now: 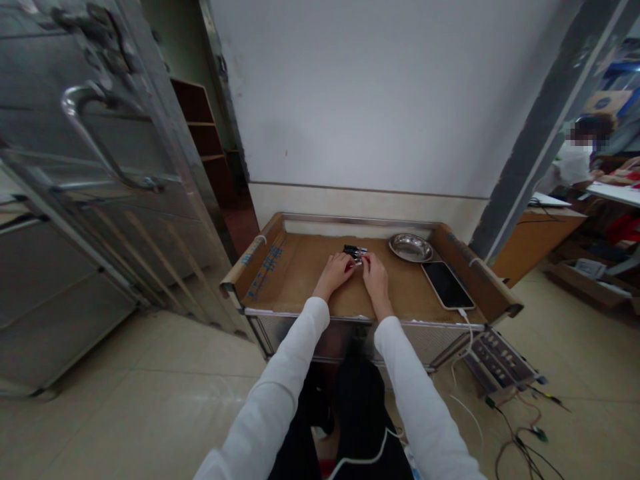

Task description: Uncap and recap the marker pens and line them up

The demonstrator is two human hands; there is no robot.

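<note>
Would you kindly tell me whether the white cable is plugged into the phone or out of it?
Plugged in, it appears: the cable's white connector meets the near edge of the phone, and no gap shows.

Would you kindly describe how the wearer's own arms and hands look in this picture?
The left sleeve and right sleeve are long and white, ending near the wrists, with no markings visible. The left hand and right hand are bare, without gloves.

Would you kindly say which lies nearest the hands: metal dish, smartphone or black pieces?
The black pieces, just beyond the fingers; metal dish and smartphone lie farther right.
</note>
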